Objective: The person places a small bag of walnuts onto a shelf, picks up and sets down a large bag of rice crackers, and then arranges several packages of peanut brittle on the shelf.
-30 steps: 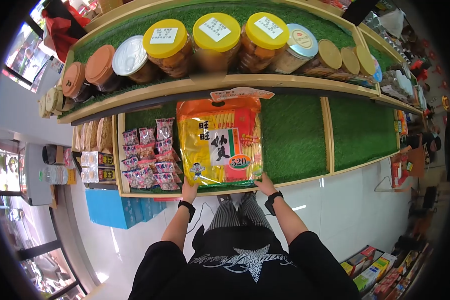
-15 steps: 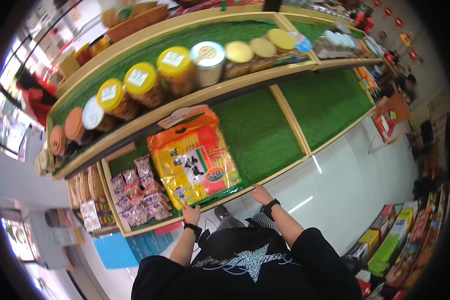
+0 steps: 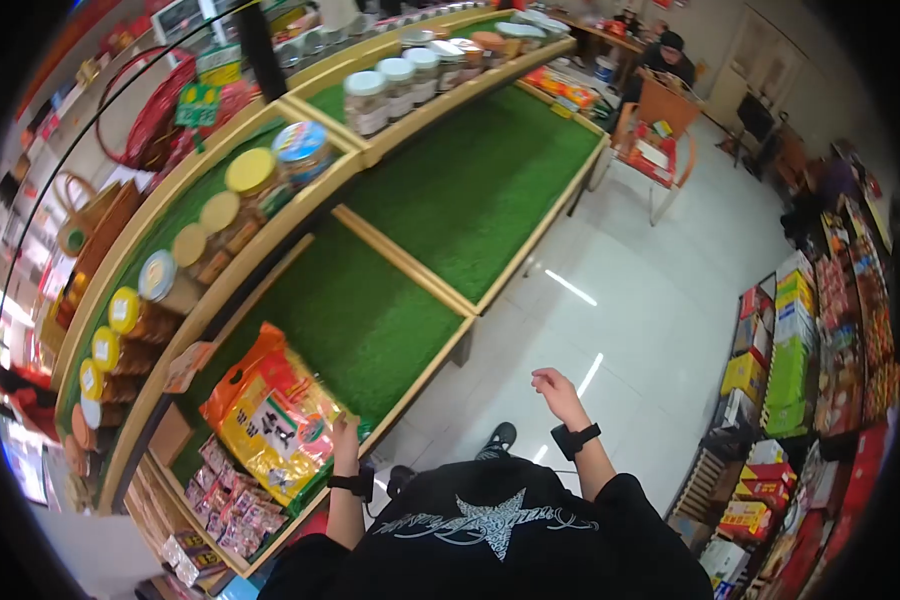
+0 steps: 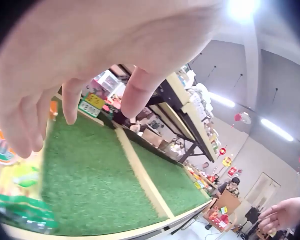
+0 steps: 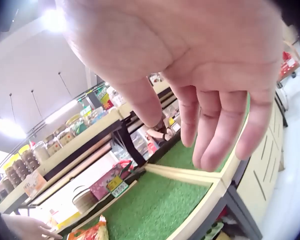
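A large orange, yellow and red snack bag (image 3: pixel 275 425) lies flat on the green turf of the lower shelf. My left hand (image 3: pixel 345 443) is at the bag's lower right corner, by its green bottom edge. In the left wrist view the fingers (image 4: pixel 72 102) hang loose, spread over the bag and the turf, gripping nothing. My right hand (image 3: pixel 560 393) is in the air over the floor, away from the shelf. Its fingers (image 5: pixel 210 135) are relaxed and hold nothing in the right wrist view.
Small pink packets (image 3: pixel 235 505) lie beside the bag. Wooden dividers (image 3: pixel 405 262) split the turf shelf. Lidded jars (image 3: pixel 250 172) line the upper shelf. A chair (image 3: pixel 658 125) stands beyond the shelf's far end, near a seated person. Boxed goods (image 3: pixel 790 350) fill racks on the right.
The head view has swung right, along the aisle. My right hand has left the bag's front edge and moved out over the floor. My left hand stays near the bag, which still lies beside the packets.
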A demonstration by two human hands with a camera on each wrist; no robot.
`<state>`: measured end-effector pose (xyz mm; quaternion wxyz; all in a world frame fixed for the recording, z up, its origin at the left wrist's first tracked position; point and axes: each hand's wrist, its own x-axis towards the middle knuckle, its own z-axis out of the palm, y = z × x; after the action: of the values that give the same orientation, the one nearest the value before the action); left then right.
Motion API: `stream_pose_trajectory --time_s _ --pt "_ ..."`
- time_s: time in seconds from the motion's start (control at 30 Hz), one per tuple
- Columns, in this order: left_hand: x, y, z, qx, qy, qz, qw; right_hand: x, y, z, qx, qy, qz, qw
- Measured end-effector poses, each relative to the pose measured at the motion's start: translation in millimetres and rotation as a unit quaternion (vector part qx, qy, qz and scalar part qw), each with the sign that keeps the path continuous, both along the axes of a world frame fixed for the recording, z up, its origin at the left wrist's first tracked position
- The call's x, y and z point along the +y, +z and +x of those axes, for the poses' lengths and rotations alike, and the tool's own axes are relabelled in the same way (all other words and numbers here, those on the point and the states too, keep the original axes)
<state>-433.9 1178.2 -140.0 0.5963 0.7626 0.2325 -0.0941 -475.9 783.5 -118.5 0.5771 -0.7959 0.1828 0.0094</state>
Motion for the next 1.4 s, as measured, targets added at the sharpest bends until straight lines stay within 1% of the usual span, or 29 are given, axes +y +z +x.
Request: stream_pose_trajectory --time_s 0.07,0.13,0.17,0.23,0.27,0.33,0.37,0.4,0.43,0.47,0.53,0.63,0.7,0.77,0.8,0.9,1.0,1.07,1.1,1.13,1.2,1.23,1.3,1.4 --pt "-37 -7 21 0.003 -0.012 -0.061 0.998 -22 17 -9 -0.019 -0.056 -0.040 0.997" --pt "-85 28 30 0.016 -0.053 -0.065 0.996 -48 20 -25 -0.016 -0.092 -0.029 0.995" --pt "-106 38 34 0.017 -0.067 -0.076 0.995 -61 16 -35 -0.020 -0.112 -0.010 0.993" --pt "-140 43 41 0.004 -0.093 -0.082 0.992 -82 10 -57 -0.031 -0.155 0.026 0.987" --pt "-155 45 44 0.006 -0.104 -0.082 0.991 -93 8 -69 -0.031 -0.166 0.026 0.985" --pt "-179 48 51 -0.020 -0.157 -0.071 0.985 -108 11 -89 0.007 -0.197 0.057 0.979" --pt "-190 47 55 -0.059 -0.175 -0.070 0.980 -115 13 -100 0.024 -0.219 0.056 0.974" --pt "-201 52 57 -0.109 -0.212 -0.053 0.970 -122 8 -108 0.031 -0.228 0.061 0.971" --pt "-210 54 61 -0.136 -0.237 -0.023 0.962 -128 2 -117 0.020 -0.246 0.050 0.968" --pt "-218 55 65 -0.163 -0.264 0.005 0.951 -133 -3 -126 0.010 -0.265 0.038 0.963" --pt "-236 63 74 -0.168 -0.287 -0.016 0.943 -132 -1 -136 0.021 -0.304 0.043 0.951" --pt "-267 72 87 -0.164 -0.309 -0.011 0.937 -129 -13 -145 -0.005 -0.354 0.054 0.934" --pt "-287 71 96 -0.189 -0.314 -0.052 0.929 -126 -17 -147 -0.001 -0.363 0.072 0.929" --pt "-309 74 103 -0.179 -0.327 -0.059 0.926 -128 -18 -145 0.001 -0.359 0.103 0.928" --pt "-321 76 106 -0.170 -0.334 -0.064 0.925 -132 -13 -141 0.000 -0.365 0.100 0.926" --pt "-350 65 130 -0.203 -0.344 -0.098 0.912 -148 2 -122 0.012 -0.382 0.115 0.917" --pt "-377 61 162 -0.213 -0.354 -0.113 0.904 -172 7 -100 0.011 -0.395 0.089 0.914" --pt "-398 60 186 -0.211 -0.369 -0.131 0.896 -194 14 -81 -0.041 -0.408 0.092 0.907" --pt "-407 62 198 -0.192 -0.365 -0.141 0.900 -204 18 -71 -0.052 -0.409 0.078 0.908" --pt "-418 64 208 -0.196 -0.366 -0.149 0.898 -215 24 -61 -0.057 -0.410 0.071 0.907" --pt "-432 71 228 -0.187 -0.372 -0.142 0.898 -231 36 -38 -0.041 -0.401 0.062 0.913" --pt "-438 77 235 -0.191 -0.387 -0.122 0.894 -236 42 -26 -0.044 -0.403 0.062 0.912" --pt "-448 80 250 -0.190 -0.390 -0.118 0.893 -247 54 -4 -0.034 -0.386 -0.002 0.922" --pt "-459 77 272 -0.189 -0.388 -0.130 0.893 -255 60 24 -0.034 -0.385 -0.010 0.922"
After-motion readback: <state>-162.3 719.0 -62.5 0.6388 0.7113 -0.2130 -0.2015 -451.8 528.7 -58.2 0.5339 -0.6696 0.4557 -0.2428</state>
